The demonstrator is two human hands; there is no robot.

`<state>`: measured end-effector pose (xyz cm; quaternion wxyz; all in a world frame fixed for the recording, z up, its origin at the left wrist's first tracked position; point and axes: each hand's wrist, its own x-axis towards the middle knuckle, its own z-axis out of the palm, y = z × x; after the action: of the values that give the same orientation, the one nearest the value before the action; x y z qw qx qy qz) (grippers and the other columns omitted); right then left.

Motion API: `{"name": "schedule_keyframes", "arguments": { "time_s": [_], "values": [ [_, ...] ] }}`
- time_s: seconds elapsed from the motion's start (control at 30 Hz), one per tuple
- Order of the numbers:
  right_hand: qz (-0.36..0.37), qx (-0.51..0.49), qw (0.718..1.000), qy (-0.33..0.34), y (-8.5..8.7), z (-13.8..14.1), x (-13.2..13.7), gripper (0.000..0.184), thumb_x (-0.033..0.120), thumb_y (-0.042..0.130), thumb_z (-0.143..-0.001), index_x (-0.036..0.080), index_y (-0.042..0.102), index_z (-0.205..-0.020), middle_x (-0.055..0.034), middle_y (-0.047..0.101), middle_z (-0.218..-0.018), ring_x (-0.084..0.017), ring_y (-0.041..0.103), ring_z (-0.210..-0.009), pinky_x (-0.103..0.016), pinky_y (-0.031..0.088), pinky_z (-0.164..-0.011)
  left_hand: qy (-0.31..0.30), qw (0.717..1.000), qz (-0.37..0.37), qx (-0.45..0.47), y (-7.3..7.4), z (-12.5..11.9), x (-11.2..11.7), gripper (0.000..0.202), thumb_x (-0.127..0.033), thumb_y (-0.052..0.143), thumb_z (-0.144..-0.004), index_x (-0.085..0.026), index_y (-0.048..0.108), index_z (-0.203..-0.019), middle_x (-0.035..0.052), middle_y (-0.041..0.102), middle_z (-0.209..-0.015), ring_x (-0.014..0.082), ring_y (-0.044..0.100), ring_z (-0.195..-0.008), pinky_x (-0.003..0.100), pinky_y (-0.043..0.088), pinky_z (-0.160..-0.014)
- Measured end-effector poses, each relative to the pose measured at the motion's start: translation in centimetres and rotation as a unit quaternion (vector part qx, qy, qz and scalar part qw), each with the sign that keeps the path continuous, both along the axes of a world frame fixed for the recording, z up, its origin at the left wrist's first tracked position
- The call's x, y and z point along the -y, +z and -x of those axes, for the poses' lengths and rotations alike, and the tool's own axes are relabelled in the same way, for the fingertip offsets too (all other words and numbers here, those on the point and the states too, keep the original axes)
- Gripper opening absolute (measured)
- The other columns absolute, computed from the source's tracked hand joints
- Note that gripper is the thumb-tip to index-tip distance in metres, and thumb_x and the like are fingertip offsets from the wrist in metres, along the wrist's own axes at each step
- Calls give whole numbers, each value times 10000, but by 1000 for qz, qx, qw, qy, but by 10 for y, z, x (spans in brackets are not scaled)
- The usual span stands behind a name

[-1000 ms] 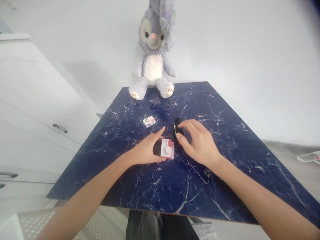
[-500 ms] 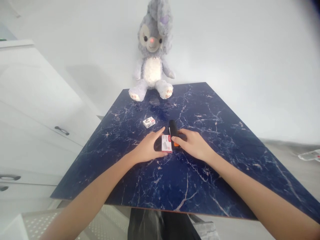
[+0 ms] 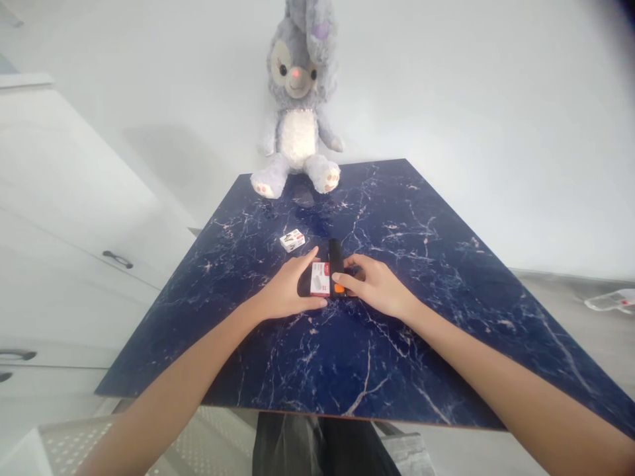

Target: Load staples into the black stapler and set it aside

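A small red and white box (image 3: 320, 278) lies on the dark blue marbled table (image 3: 377, 350), held between the thumb and fingers of my left hand (image 3: 286, 295). Right beside it lies a black stapler with an orange end (image 3: 337, 260). My right hand (image 3: 378, 288) rests on the table with its fingers gripping the near end of the stapler. The box and stapler lie side by side, touching or nearly so.
A second small white box (image 3: 292, 240) lies farther back on the left. A grey plush rabbit (image 3: 299, 106) sits at the table's far edge against the white wall. White cabinets with dark handles (image 3: 117, 259) stand to the left.
My right hand has slid the stapler left until it lies next to the red and white box. My left hand has kept hold of the box, shifting slightly away from me.
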<state>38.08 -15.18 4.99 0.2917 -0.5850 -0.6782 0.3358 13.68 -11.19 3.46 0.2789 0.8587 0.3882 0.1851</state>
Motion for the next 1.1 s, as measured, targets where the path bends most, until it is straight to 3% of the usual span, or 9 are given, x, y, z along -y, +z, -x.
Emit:
{"name": "schedule_keyframes", "arguments": {
  "time_s": [0.13, 0.27, 0.43, 0.63, 0.67, 0.73, 0.83, 0.93, 1.1],
  "values": [
    [-3, 3, 1000, 3, 0, 0, -1, 308, 511, 616, -879, 223, 646, -982, -59, 738, -922, -227, 695, -812, -316, 483, -691, 18, 999, 6, 28, -3, -1, -1, 983, -544, 736, -813, -339, 187, -1603, 98, 547, -1455, 326, 519, -1329, 510, 406, -1108],
    [-8, 4, 1000, 2, -1, 1, -1, 309, 509, 613, -878, 221, 649, -983, -62, 736, -920, -225, 692, -819, -315, 480, -695, 12, 1000, -24, 9, -4, -2, -1, 1048, -526, 788, -761, -319, 201, -1604, 121, 478, -1509, 352, 462, -1366, 520, 406, -1106],
    [-13, 1, 1000, -5, -3, 1, -1, 315, 509, 616, -873, 215, 650, -981, -64, 730, -894, -230, 690, -812, -319, 479, -691, 26, 999, -24, -16, -3, -2, -2, 1040, -496, 806, -746, -317, 237, -1597, 126, 577, -1370, 345, 543, -1252, 502, 463, -1029],
    [-19, 1, 1000, -1, -3, 1, -1, 310, 499, 626, -871, 214, 659, -988, -67, 727, -893, -239, 692, -834, -331, 490, -709, -4, 998, -60, -23, -2, -3, 2, 1133, -573, 815, -705, -297, 186, -1606, 139, 523, -1432, 371, 492, -1291, 529, 430, -1052],
    [-18, -1, 1000, -1, -3, 0, -1, 310, 501, 626, -873, 216, 660, -993, -65, 728, -898, -237, 694, -835, -331, 492, -711, -10, 998, -67, -16, -1, -2, 2, 1114, -595, 793, -723, -284, 186, -1604, 144, 511, -1442, 368, 480, -1303, 531, 420, -1064],
    [-15, -4, 1000, 0, -3, 0, -1, 318, 513, 624, -878, 224, 658, -1006, -63, 731, -920, -234, 698, -840, -331, 495, -714, 6, 995, -95, 11, 1, 1, -3, 875, -600, 668, -849, -262, 288, -1561, 138, 521, -1424, 336, 476, -1305, 516, 409, -1081],
    [-7, -4, 1000, 3, -4, -1, -1, 343, 544, 621, -881, 227, 653, -1006, -65, 735, -956, -233, 702, -838, -333, 498, -713, 119, 975, -181, 40, -1, 12, -24, 442, -476, 421, -1020, -237, 522, -1376, 111, 572, -1362, 283, 470, -1297, 502, 363, -1121],
    [-4, -1, 1000, 6, -3, -2, -2, 357, 561, 618, -882, 225, 652, -999, -69, 736, -961, -236, 702, -828, -338, 501, -706, 179, 961, -211, -23, -11, 24, -49, 421, -419, 411, -1030, -212, 551, -1368, 125, 548, -1422, 311, 414, -1344, 549, 311, -1143],
    [-10, -2, 1000, 8, -4, -1, -2, 348, 546, 615, -889, 224, 656, -1015, -74, 734, -961, -244, 702, -851, -348, 515, -724, 108, 973, -187, -78, -20, 24, -53, 481, -398, 541, -980, -224, 525, -1428, 112, 641, -1280, 309, 502, -1220, 530, 391, -1070]
  ]
}}
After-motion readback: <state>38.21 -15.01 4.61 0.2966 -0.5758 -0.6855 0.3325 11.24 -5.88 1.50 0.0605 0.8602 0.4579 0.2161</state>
